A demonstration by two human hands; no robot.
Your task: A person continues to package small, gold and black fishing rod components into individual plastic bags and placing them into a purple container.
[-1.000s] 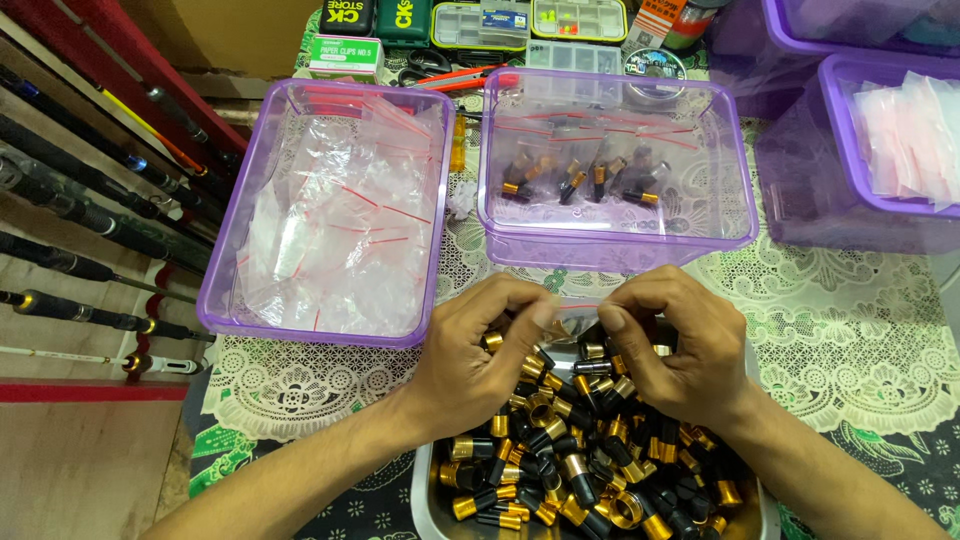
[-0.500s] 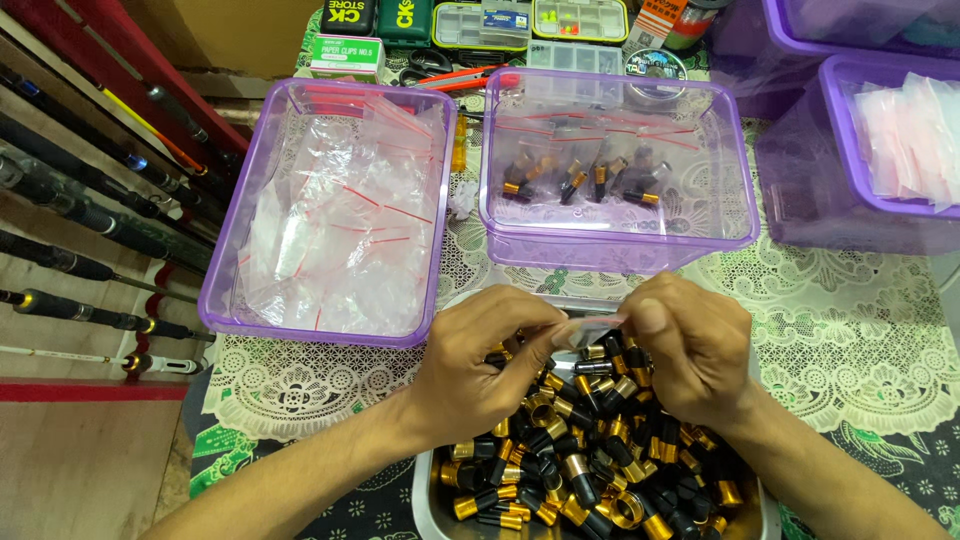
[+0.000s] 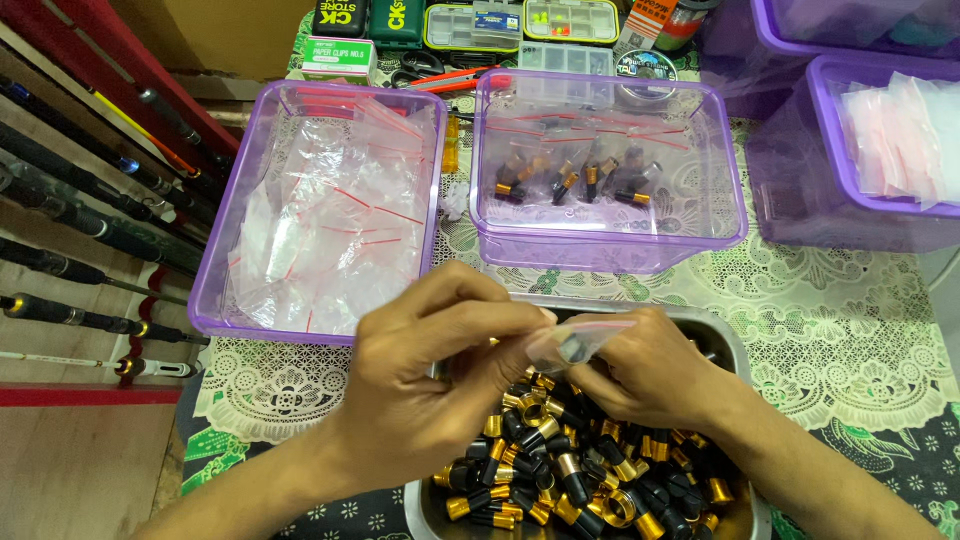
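Flanking the small bag (image 3: 575, 342), purple tubs (image 3: 215, 290) crowd behind the metal tray (image 3: 725, 345).

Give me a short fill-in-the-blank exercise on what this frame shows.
1. Both hands, left hand and right hand, hold a small clear ____ between them.
2. The black and gold parts below the hands lie in a ____ tray.
3. The purple tub of empty bags is on the person's ____ side.

Missing words: bag; metal; left
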